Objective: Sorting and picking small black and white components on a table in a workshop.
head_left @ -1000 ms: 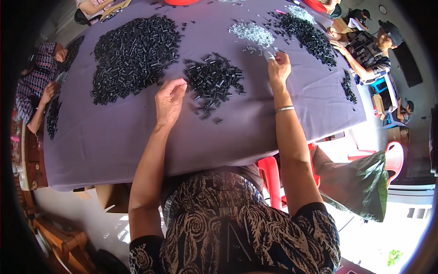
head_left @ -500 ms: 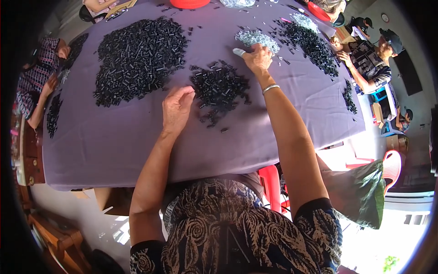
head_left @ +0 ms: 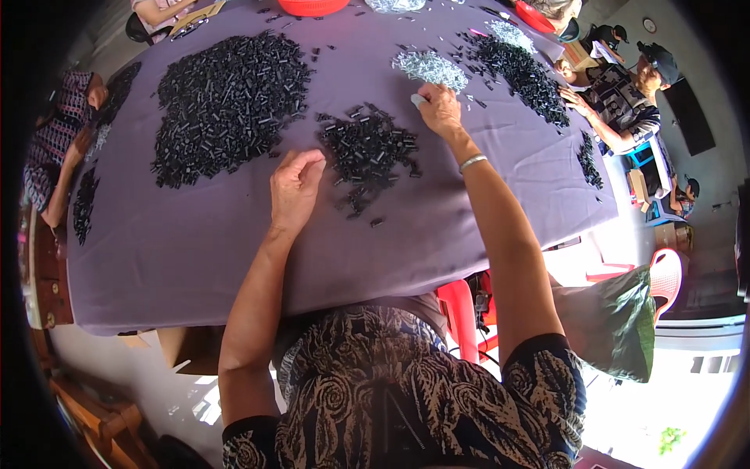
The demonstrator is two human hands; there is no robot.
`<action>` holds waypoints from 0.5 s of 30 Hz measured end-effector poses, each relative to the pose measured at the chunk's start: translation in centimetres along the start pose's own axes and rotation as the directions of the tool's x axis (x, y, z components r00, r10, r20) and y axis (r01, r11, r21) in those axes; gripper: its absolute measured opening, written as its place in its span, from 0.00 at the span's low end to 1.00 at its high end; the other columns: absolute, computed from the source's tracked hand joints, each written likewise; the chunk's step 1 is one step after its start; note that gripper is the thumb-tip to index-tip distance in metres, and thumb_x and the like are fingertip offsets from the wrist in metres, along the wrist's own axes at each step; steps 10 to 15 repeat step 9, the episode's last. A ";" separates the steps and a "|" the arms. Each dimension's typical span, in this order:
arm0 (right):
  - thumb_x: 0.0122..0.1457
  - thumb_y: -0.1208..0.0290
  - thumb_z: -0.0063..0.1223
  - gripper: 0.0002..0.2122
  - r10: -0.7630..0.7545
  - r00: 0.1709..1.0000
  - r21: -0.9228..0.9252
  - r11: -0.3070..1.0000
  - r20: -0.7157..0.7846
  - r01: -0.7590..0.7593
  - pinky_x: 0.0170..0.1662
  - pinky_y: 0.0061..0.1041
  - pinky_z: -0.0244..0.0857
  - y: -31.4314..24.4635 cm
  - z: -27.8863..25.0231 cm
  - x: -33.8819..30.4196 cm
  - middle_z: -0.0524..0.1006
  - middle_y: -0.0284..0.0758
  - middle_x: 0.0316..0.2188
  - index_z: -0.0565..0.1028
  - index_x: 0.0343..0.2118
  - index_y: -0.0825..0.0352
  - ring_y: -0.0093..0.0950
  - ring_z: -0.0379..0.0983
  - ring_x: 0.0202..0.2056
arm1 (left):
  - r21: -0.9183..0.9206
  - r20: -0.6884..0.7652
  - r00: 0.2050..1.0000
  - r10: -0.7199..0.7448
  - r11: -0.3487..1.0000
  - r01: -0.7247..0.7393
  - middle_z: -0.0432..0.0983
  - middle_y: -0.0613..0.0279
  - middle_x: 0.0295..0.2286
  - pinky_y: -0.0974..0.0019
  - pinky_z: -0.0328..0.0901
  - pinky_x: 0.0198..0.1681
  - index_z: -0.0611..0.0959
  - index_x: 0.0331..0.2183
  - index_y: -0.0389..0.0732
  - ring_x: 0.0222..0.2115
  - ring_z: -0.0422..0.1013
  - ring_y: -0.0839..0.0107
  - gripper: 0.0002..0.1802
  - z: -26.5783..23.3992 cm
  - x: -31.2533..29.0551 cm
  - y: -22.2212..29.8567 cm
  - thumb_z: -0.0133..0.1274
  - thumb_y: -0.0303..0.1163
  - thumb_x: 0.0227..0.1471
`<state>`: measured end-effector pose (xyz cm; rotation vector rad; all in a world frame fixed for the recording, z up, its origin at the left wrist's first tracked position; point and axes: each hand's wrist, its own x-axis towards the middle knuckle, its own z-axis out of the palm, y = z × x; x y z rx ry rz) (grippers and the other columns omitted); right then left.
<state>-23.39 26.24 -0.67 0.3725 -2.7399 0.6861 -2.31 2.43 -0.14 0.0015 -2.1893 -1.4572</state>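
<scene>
My left hand (head_left: 295, 191) is raised over the tablecloth with thumb and fingertips pinched together; whatever they hold is too small to make out. Just right of it lies a small heap of black tube-like plastic pieces (head_left: 367, 148). My right hand (head_left: 441, 111), with a white cover on one fingertip and a bangle at the wrist, is at the near edge of a pile of small clear pieces (head_left: 430, 69). Its fingers are curled down and drawn together, their tips partly hidden, so anything between them does not show.
A large heap of black pieces (head_left: 226, 105) spreads at the left on the purple tablecloth (head_left: 187, 258). Another black heap (head_left: 523, 78) lies at the right, before a seated person (head_left: 625, 105). A red basket (head_left: 314, 6) stands at the far edge. More people sit around the table.
My right hand has pulled back a little from the clear pieces, and its fingers have curled in. My left hand stays pinched beside the small black heap. The whole view has shifted slightly.
</scene>
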 end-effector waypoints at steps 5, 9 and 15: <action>0.48 0.62 0.56 0.12 -0.231 0.972 -0.026 0.973 -0.030 0.231 0.44 0.38 0.60 0.3 -3.0 -5.7 0.70 0.33 0.38 0.74 0.36 0.57 0.37 0.63 0.43 | -0.008 -0.019 0.999 0.030 1.000 -0.030 0.68 0.69 0.22 0.76 0.59 0.28 0.79 0.31 0.36 0.22 0.62 0.81 0.05 0.1 0.1 -0.5 0.54 0.24 0.47; 0.50 0.61 0.54 0.18 -0.321 0.946 -0.167 0.931 0.043 0.324 0.46 0.40 0.59 -1.3 -4.9 -11.0 0.66 0.32 0.46 0.70 0.45 0.59 0.36 0.61 0.46 | -0.029 -0.012 1.000 0.022 0.999 -0.023 0.69 0.69 0.22 0.77 0.60 0.28 0.79 0.31 0.35 0.22 0.62 0.81 0.06 0.4 -0.2 -0.6 0.55 0.24 0.47; 0.50 0.61 0.54 0.18 -0.321 0.946 -0.167 0.931 0.043 0.324 0.46 0.40 0.59 -1.3 -4.9 -11.0 0.66 0.32 0.46 0.70 0.45 0.59 0.36 0.61 0.46 | -0.029 -0.012 1.000 0.022 0.999 -0.023 0.69 0.69 0.22 0.77 0.60 0.28 0.79 0.31 0.35 0.22 0.62 0.81 0.06 0.4 -0.2 -0.6 0.55 0.24 0.47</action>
